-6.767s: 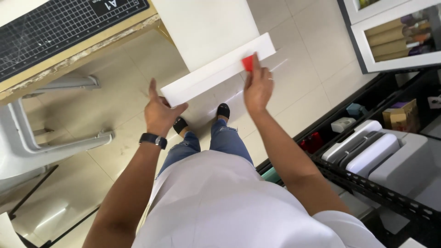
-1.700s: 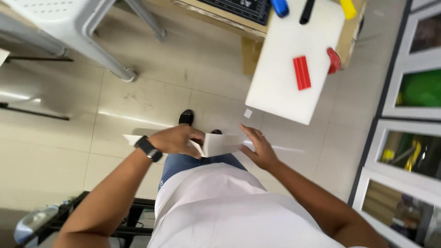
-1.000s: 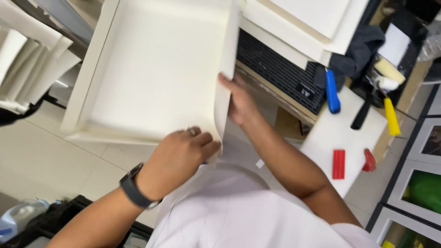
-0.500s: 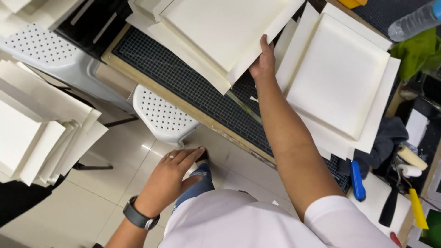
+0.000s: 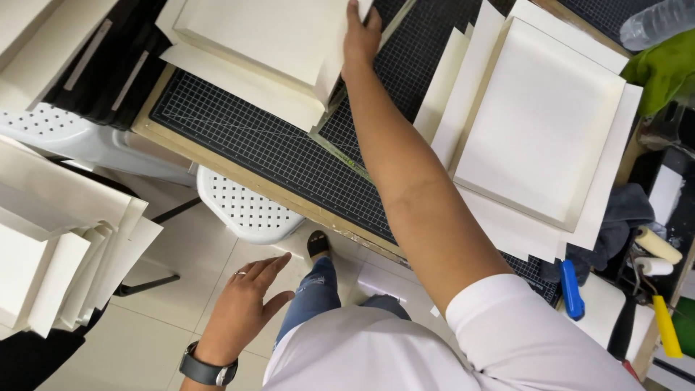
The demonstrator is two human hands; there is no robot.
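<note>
Head view: the person's right hand [image 5: 360,38] is stretched to the far side of the black cutting mat [image 5: 289,156], fingers closed around the right edge of a cream paper-wrapped board [image 5: 260,43] lying there. By the look of it, the board is being set in place; the next move calls for a clean let-go without shifting it. The left hand [image 5: 246,308] hangs near, open and empty, over the floor, well apart from the board.

A clear crinkled plastic bottle [image 5: 662,22] lies at the table's far right corner. No labels, signs or screens show anywhere.
</note>
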